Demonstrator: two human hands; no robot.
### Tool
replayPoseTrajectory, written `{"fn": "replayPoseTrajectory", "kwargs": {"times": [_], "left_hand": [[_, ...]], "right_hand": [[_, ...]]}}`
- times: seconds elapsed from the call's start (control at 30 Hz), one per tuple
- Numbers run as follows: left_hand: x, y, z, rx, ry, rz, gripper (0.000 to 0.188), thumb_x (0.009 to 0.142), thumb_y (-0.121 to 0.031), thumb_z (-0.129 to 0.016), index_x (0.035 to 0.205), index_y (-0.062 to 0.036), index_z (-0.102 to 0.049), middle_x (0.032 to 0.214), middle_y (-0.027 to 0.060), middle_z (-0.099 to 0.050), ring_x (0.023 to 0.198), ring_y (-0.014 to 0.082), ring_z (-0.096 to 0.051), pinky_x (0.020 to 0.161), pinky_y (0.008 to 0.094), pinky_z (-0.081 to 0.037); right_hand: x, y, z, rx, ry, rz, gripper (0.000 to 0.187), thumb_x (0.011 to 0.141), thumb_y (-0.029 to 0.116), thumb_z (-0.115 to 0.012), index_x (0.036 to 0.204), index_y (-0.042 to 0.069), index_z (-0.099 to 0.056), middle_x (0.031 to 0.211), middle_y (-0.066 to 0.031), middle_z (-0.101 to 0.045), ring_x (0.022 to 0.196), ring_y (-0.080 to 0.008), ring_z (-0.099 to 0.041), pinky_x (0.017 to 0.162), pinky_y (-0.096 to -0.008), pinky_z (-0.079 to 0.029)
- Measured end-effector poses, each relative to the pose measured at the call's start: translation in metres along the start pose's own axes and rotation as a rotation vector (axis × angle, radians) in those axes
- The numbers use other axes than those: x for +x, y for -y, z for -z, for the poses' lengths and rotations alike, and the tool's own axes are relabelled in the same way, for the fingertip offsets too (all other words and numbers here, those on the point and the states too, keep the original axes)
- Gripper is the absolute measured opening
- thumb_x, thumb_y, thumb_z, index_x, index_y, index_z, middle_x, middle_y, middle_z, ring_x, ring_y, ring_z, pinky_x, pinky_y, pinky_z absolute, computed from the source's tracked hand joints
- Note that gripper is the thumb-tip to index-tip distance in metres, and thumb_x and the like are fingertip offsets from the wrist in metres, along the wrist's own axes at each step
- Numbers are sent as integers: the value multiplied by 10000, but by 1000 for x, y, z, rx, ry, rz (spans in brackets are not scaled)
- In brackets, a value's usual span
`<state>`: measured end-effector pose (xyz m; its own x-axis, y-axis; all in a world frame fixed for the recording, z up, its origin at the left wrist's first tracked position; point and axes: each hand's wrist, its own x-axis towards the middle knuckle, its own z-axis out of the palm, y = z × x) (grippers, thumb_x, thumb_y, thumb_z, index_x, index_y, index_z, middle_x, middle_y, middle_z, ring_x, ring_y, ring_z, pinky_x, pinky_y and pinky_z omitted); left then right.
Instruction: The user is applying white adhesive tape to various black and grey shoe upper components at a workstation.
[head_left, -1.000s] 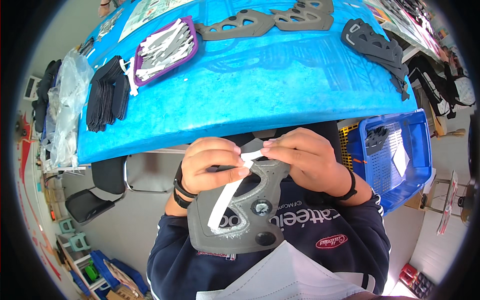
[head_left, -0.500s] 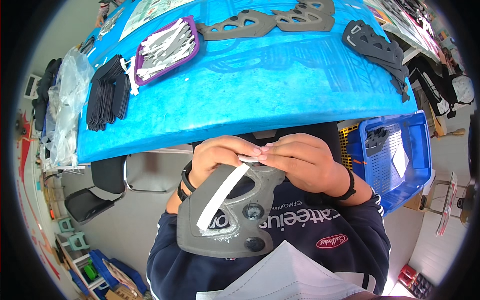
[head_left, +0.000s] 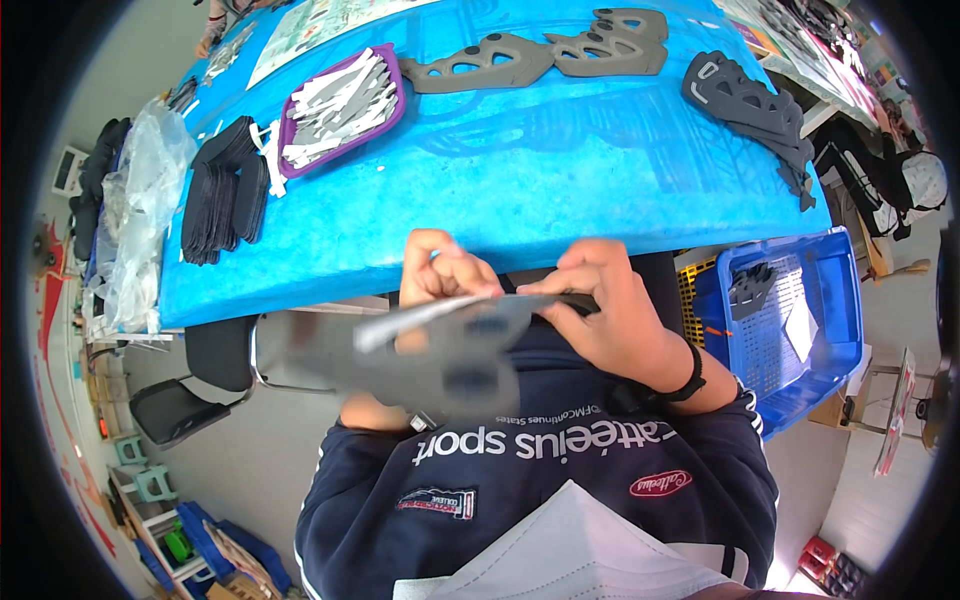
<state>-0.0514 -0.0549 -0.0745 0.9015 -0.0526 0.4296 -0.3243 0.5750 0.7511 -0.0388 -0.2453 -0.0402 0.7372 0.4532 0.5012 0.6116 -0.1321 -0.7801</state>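
A grey foam piece with cut-out holes (head_left: 400, 375) is tilted in front of my chest, smeared by motion. A narrow white strip (head_left: 415, 320) lies along its upper side. My right hand (head_left: 615, 315) is closed round the piece's right end, thumb beneath and fingers above. My left hand (head_left: 440, 270) is behind the piece with curled fingers, its fingertips pinched at the strip's upper end. The foam hides part of the left hand and wrist.
On the blue-covered table (head_left: 480, 190) are a purple basket (head_left: 392, 118) of white and grey strips, stacked black pieces (head_left: 215, 205) and more grey foam pieces (head_left: 485, 65). A blue crate (head_left: 850, 300) stands right, a black chair (head_left: 180, 405) left.
The foam piece has swung up and tilted flatter. My left hand has risen behind it, and my right hand has moved from the strip's end to grip the piece's right end.
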Motion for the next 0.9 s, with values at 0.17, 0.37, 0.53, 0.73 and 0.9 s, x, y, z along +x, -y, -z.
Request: {"fn": "replayPoseTrajectory", "kwargs": {"times": [0.17, 0.37, 0.53, 0.73, 0.9], "left_hand": [[15, -16, -21, 68, -210, 162, 390, 756, 54, -636, 1102, -3, -467, 983, 96, -612, 897, 164, -607, 793, 297, -496], [23, -6, -25, -79, -274, 78, 348, 759, 40, -645, 1073, -20, -508, 949, 77, -619, 864, 156, -610, 789, 295, -493], [18, -2, -18, 44, -313, 34, 542, 780, 21, -631, 1249, -31, -364, 1058, 98, -572, 938, 172, -582, 822, 306, -478], [45, -75, 41, 628, -544, -403, 516, 878, -100, -540, 1325, -40, -291, 1217, 141, -485, 1092, 210, -488, 944, 347, -377], [60, -129, 112, 2004, -307, -286, 324, 784, -129, -637, 1081, -25, -557, 1111, 140, -555, 974, 287, -553, 846, 368, -431]], "right_hand": [[9, -4, 7, 177, 62, -350, 539, 743, 3, -676, 1141, 19, -313, 1073, -186, -582, 641, -198, -632, 589, -288, -467], [19, -11, -8, 847, -399, -339, 466, 776, 7, -659, 1176, 19, -419, 960, -112, -633, 849, -143, -596, 700, -265, -497], [20, -2, -6, 778, -282, -377, 117, 805, 49, -651, 896, -10, -608, 867, -36, -613, 763, -96, -559, 657, -239, -466], [36, -5, 73, -46, -917, 108, 173, 744, -13, -681, 905, 5, -619, 810, -8, -596, 681, -61, -499, 603, -208, -394], [59, -2, 65, -669, -611, 182, 245, 658, -30, -680, 887, 8, -602, 772, -69, -573, 706, -176, -537, 642, -300, -441]]}}
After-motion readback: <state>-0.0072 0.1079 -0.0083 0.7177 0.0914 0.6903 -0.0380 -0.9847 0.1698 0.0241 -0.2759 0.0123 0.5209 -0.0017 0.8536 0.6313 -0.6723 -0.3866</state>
